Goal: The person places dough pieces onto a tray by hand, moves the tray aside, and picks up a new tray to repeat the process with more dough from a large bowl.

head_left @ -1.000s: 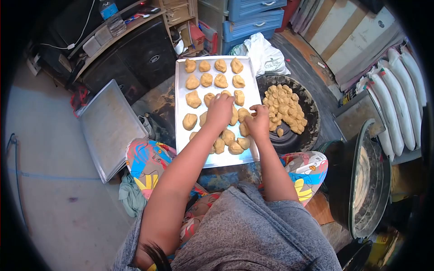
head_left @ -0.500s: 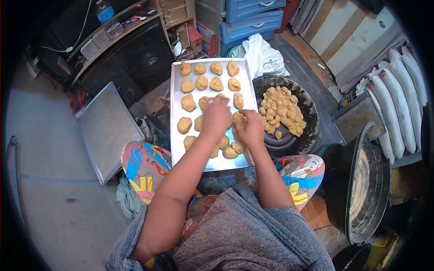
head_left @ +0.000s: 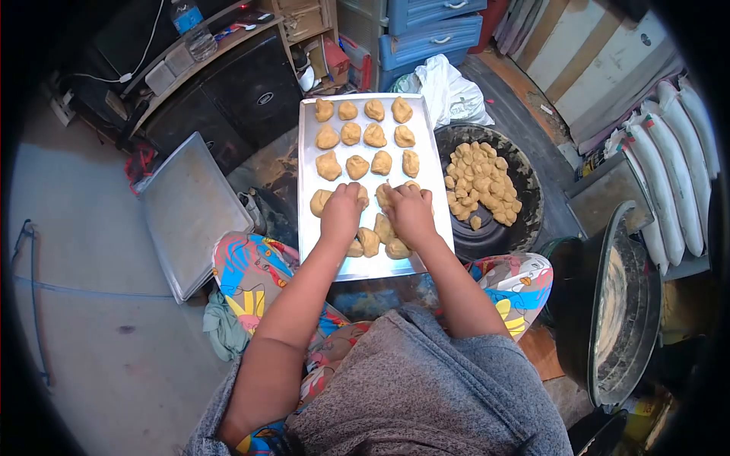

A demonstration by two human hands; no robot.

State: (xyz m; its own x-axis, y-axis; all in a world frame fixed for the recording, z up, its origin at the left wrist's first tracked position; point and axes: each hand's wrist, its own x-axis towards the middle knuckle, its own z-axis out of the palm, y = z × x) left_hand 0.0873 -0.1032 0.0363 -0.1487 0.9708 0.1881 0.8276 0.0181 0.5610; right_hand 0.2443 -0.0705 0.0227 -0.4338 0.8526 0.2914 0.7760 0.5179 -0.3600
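Observation:
A silver baking tray rests across my lap, set with rows of light brown dough lumps. In the fourth row, my left hand has its fingers closed around a dough lump, partly hidden by the hand. Beside it, my right hand grips another dough lump, whose left side shows past the fingers. Several more lumps lie bunched near the tray's front edge, partly under my wrists.
On the right stands a black tub with a heap of dough pieces. A larger black basin leans nearby. Empty trays lean at left. White sacks, a white plastic bag and blue drawers stand around.
My left hand has moved back from the third row to the fourth, uncovering lumps there. My right hand has stayed near the fourth row. The view has shifted slightly.

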